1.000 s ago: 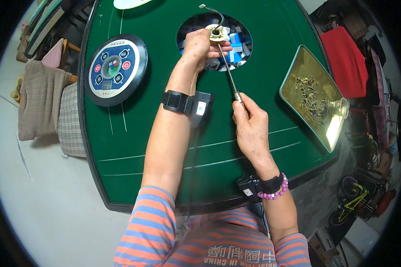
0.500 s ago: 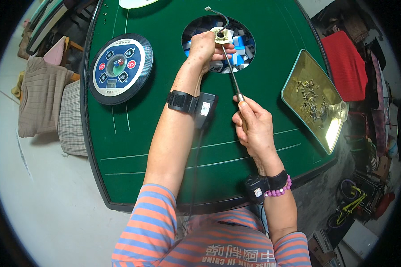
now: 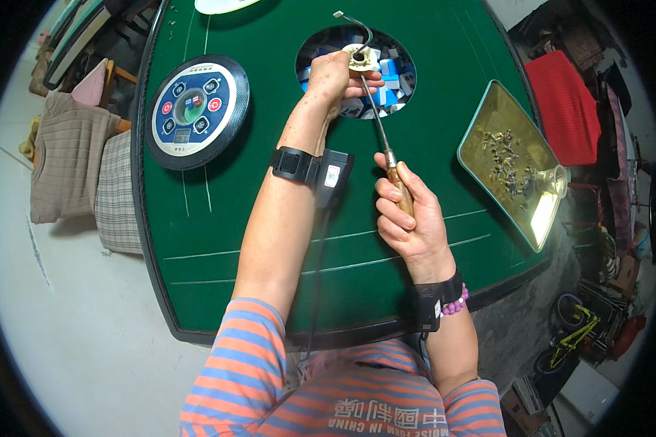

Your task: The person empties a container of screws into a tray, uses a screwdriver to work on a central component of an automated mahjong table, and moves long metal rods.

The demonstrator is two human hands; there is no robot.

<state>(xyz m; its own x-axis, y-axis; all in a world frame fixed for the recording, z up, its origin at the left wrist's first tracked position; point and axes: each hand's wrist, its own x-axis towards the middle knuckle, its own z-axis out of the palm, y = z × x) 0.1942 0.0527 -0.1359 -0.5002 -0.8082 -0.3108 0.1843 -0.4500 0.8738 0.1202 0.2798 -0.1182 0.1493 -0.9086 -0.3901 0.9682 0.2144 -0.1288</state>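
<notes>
My left hand (image 3: 332, 79) grips a cream plastic part (image 3: 360, 58) over the round opening in the green table. A dark cable with a small white plug (image 3: 338, 14) rises from that part and curls away. My right hand (image 3: 414, 218) is wrapped around the wooden handle of a screwdriver (image 3: 388, 142). Its long metal shaft slants up to the cream part, and the tip is at that part's near edge. Blue and white mahjong tiles (image 3: 392, 81) lie in the opening below my left fingers.
A round control panel (image 3: 194, 109) with buttons rests on the green table (image 3: 270, 102) at left. At right lies a metal tray (image 3: 476, 149) holding many small screws (image 3: 512, 171) and a pale round cup-like piece (image 3: 554, 182). Padded chairs (image 3: 76, 156) stand beyond the left edge.
My right hand has turned and shifted its grip, so more of the wooden handle shows. My left hand and the cream part stay nearly still.
</notes>
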